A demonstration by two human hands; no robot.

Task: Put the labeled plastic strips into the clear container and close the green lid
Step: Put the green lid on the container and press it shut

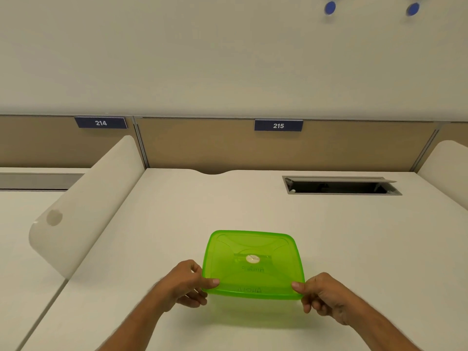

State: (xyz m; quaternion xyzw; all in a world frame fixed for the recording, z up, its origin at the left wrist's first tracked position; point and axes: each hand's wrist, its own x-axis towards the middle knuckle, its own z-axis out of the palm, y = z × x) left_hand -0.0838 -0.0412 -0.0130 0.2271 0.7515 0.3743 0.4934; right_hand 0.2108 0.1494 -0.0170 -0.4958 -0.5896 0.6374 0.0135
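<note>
A translucent green lid (pixel 253 249) sits on top of the clear container, whose body is almost wholly hidden under it; only a faint clear wall shows below the near edge (pixel 253 310). A strip with a round white label (pixel 252 259) shows through the lid near its middle. My left hand (pixel 187 285) pinches the lid's near left corner, thumb on top. My right hand (pixel 321 295) pinches the near right corner the same way. The box stands on the white desk (pixel 228 203), near its front.
A white curved divider (pixel 86 214) runs along the left of the desk. An open cable hatch (pixel 339 186) lies at the back right. A tan partition with number plates 214 (pixel 100 122) and 215 (pixel 278 125) closes the back.
</note>
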